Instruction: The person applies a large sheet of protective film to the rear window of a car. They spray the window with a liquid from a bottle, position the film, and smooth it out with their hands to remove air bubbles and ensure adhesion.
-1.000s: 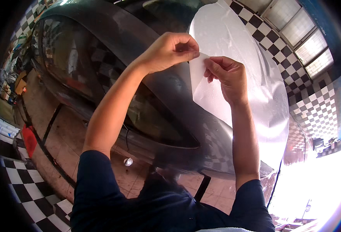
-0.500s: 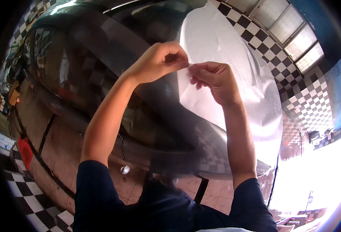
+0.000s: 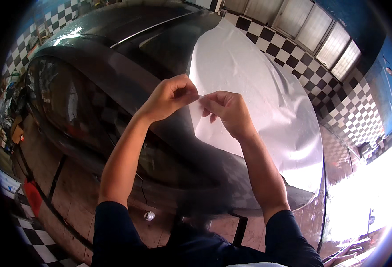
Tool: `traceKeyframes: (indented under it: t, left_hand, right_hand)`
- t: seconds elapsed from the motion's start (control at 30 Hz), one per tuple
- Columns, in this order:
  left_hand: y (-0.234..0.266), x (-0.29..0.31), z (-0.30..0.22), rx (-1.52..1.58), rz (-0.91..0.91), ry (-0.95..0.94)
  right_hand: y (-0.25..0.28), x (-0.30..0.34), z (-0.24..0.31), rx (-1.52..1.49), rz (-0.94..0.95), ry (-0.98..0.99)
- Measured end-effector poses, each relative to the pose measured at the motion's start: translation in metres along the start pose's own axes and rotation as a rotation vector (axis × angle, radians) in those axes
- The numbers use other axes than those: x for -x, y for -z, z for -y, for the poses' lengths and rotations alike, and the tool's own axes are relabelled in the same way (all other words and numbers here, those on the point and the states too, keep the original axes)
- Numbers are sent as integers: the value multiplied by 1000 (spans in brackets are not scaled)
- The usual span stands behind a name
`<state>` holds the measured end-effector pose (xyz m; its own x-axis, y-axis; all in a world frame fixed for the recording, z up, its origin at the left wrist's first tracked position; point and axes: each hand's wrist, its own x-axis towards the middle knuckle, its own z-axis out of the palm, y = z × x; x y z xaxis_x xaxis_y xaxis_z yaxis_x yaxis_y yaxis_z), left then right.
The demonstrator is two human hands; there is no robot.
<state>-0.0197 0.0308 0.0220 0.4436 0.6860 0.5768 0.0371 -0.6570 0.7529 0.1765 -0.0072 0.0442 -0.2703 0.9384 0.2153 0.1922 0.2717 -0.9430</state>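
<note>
A large white film sheet point(image 3: 258, 84) drapes over one end of a dark car point(image 3: 171, 127), creased toward its right side. My left hand point(image 3: 167, 99) and my right hand point(image 3: 230, 111) meet at the sheet's left edge. Thumbs and forefingers are pinched together on both hands, almost tip to tip. A small pale bit shows between the fingertips, apparently the film's edge; the fingers cover most of it. The right hand's other fingers curl loosely above the white surface. Bare dark bodywork and glass show left of the sheet.
Black-and-white checkered walls and windows point(image 3: 314, 26) stand beyond the car. At left are a red object point(image 3: 33, 197) and cluttered goods. A small white item point(image 3: 149, 216) lies on the tiled floor below the car's side. Bright light enters at lower right.
The view has shifted, so the car, sheet and hands sit lower and further left. Both hands keep their pinch at the sheet's edge, with little visible change between them.
</note>
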Motion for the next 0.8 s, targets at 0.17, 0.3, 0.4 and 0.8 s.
traceKeyframes:
  t: [0.17,0.3,0.4,0.8]
  left_hand:
    - [-1,-1,0,-9,5,-17]
    - [-1,0,2,22,0,-18]
    - [-1,1,2,0,0,-22]
    - [0,0,2,-57,-3,5]
  right_hand:
    - [4,0,-5,10,-6,34]
    - [3,-1,-9,-22,-12,48]
    - [2,0,-5,12,-16,24]
    - [-10,4,-9,311,-158,110]
